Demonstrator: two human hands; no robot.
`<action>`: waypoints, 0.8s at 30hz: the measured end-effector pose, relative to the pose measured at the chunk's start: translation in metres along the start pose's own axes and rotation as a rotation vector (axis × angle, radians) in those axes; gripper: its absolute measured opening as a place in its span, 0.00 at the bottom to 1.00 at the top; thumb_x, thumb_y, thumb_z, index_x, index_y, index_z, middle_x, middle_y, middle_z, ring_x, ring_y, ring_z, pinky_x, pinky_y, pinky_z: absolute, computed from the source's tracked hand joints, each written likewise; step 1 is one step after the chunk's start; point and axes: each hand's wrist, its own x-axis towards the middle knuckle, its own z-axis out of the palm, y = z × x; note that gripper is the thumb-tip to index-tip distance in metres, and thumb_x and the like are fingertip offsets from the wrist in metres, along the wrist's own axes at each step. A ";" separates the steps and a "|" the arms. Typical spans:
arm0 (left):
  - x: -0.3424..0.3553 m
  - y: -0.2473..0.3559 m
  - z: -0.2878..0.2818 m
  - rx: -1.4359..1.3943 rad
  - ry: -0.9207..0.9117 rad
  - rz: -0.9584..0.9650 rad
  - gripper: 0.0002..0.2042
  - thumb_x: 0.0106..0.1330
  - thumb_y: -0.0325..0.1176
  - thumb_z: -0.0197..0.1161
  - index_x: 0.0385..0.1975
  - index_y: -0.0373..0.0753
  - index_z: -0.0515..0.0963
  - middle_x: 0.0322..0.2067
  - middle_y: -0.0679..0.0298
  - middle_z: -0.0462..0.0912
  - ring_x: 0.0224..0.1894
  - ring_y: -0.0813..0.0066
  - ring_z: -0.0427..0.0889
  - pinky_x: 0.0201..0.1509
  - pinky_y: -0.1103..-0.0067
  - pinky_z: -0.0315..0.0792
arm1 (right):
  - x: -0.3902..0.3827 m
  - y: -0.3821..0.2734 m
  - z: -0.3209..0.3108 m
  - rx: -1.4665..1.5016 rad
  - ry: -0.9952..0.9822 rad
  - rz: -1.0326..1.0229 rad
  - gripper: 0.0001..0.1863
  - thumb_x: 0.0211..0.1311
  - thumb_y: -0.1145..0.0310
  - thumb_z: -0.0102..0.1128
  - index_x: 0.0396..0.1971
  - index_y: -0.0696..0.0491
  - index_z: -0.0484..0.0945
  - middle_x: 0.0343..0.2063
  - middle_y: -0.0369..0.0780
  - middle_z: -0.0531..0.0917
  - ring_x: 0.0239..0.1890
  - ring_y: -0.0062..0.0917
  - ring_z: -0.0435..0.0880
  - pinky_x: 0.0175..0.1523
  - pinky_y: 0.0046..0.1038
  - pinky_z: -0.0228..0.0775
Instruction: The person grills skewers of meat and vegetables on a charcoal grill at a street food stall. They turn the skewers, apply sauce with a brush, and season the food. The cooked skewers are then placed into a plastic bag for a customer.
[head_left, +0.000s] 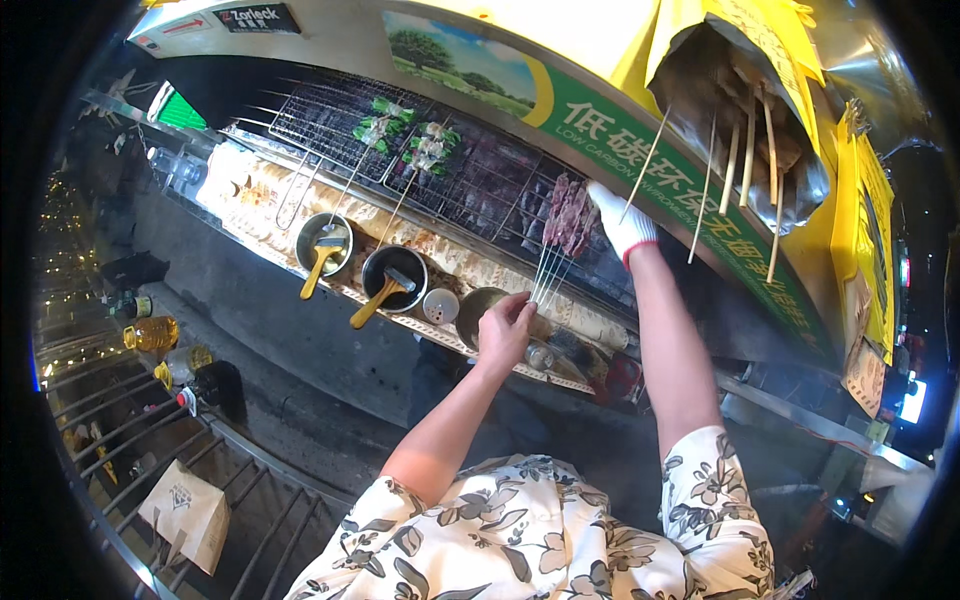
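Note:
My left hand (505, 330) pinches the metal ends of several skewers (550, 275) threaded with reddish raw meat (568, 215), which lies over the grill grate (515, 190). My right hand (625, 220), in a white glove with a red cuff, reaches to the meat's far end with fingers held together; what they grip is unclear. Further left on the grate rest green-wrapped skewers (380, 125). Along the front ledge (250, 210) stand two metal pots (305, 245) with yellow-handled brushes (370, 305), a white shaker (440, 306) and a bowl (470, 312) behind my left hand.
A foil-lined yellow bag (685, 70) with wooden sticks hangs at upper right over the green banner (540, 95). At lower left stands a metal rack (255, 510) with a paper bag (183, 515). Several bottles (150, 333) are at left. A plastic container (170, 165) sits at the grill's left end.

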 end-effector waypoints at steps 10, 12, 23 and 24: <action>0.007 0.017 -0.002 0.005 -0.050 -0.077 0.13 0.68 0.32 0.68 0.47 0.30 0.85 0.35 0.58 0.90 0.36 0.77 0.86 0.42 0.78 0.78 | 0.043 0.048 0.037 -0.175 -0.055 -0.049 0.23 0.66 0.52 0.61 0.50 0.56 0.83 0.45 0.44 0.86 0.48 0.33 0.82 0.56 0.36 0.71; 0.009 0.014 -0.003 -0.016 -0.051 -0.066 0.13 0.68 0.31 0.68 0.47 0.30 0.85 0.36 0.59 0.90 0.37 0.78 0.86 0.43 0.78 0.78 | 0.035 0.034 0.028 -0.159 -0.119 -0.040 0.23 0.66 0.52 0.61 0.48 0.57 0.83 0.42 0.43 0.87 0.45 0.31 0.83 0.53 0.34 0.72; 0.016 -0.015 0.004 -0.147 -0.093 -0.102 0.13 0.71 0.32 0.67 0.49 0.31 0.83 0.37 0.63 0.88 0.37 0.80 0.83 0.40 0.80 0.77 | -0.015 -0.050 -0.015 0.199 -0.419 0.199 0.14 0.66 0.63 0.65 0.40 0.59 0.85 0.31 0.40 0.88 0.28 0.20 0.84 0.36 0.27 0.75; 0.015 -0.012 0.005 -0.154 -0.108 -0.120 0.13 0.71 0.32 0.67 0.50 0.32 0.83 0.37 0.64 0.87 0.36 0.80 0.83 0.40 0.80 0.77 | -0.022 -0.054 -0.018 0.207 -0.412 0.191 0.13 0.66 0.65 0.65 0.41 0.59 0.85 0.31 0.40 0.88 0.27 0.20 0.83 0.34 0.27 0.75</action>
